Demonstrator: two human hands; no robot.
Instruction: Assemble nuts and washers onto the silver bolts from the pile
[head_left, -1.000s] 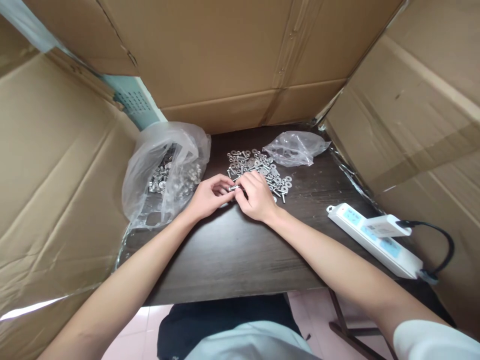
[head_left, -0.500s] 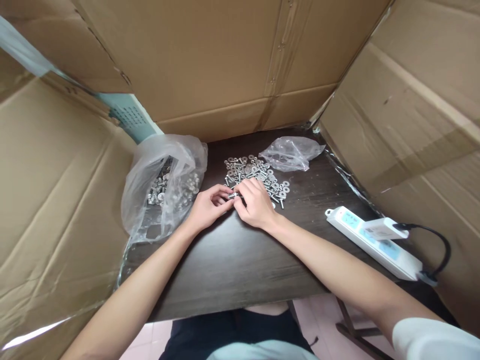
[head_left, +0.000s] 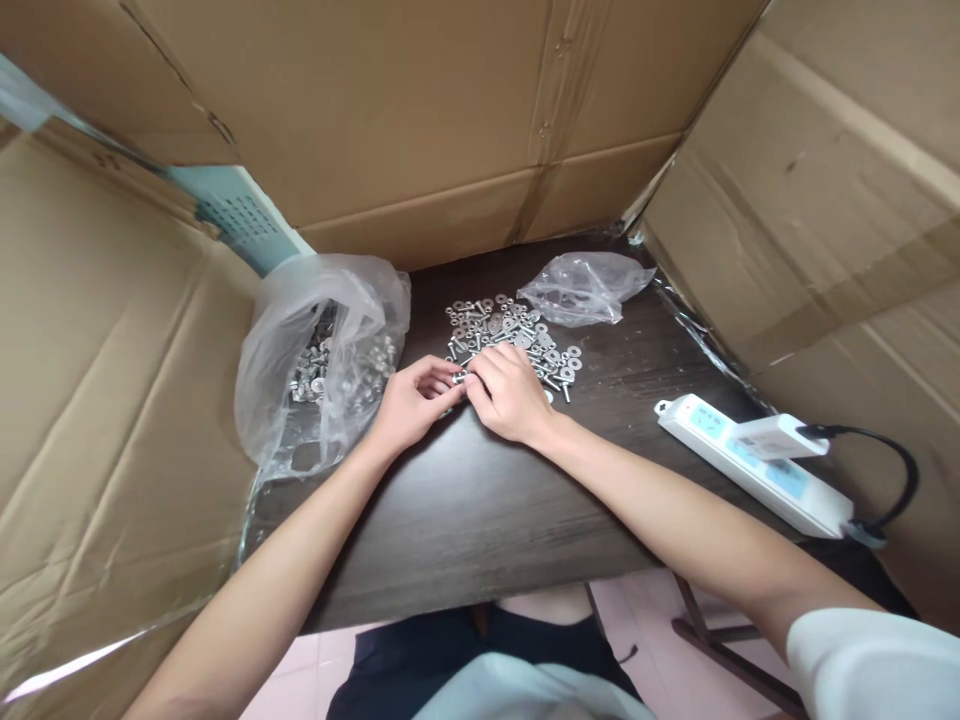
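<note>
Between my fingertips is a small metal bolt (head_left: pixel 460 378), largely covered, so whether a nut or washer sits on it is unclear. My left hand (head_left: pixel 414 402) pinches its left end with thumb and fingers. Closed round the other end is my right hand (head_left: pixel 510 393), its thumb pressed against the curled fingers. Just beyond both hands lies a loose pile of bolts, nuts and washers (head_left: pixel 541 338) on the dark table (head_left: pixel 465 520). To the left, a clear plastic bag (head_left: pixel 259 375) holds more metal hardware.
A crumpled clear bag (head_left: pixel 585 287) lies behind the pile, to the right. Near the right side is a white power strip (head_left: pixel 757 465) with a plugged-in adapter (head_left: pixel 780 437) and black cable. Cardboard walls (head_left: pixel 450 110) enclose the back and both sides.
The view has shifted slightly. Both hands stay together on the bolt, with only small finger movement; the pile and bags look the same.
</note>
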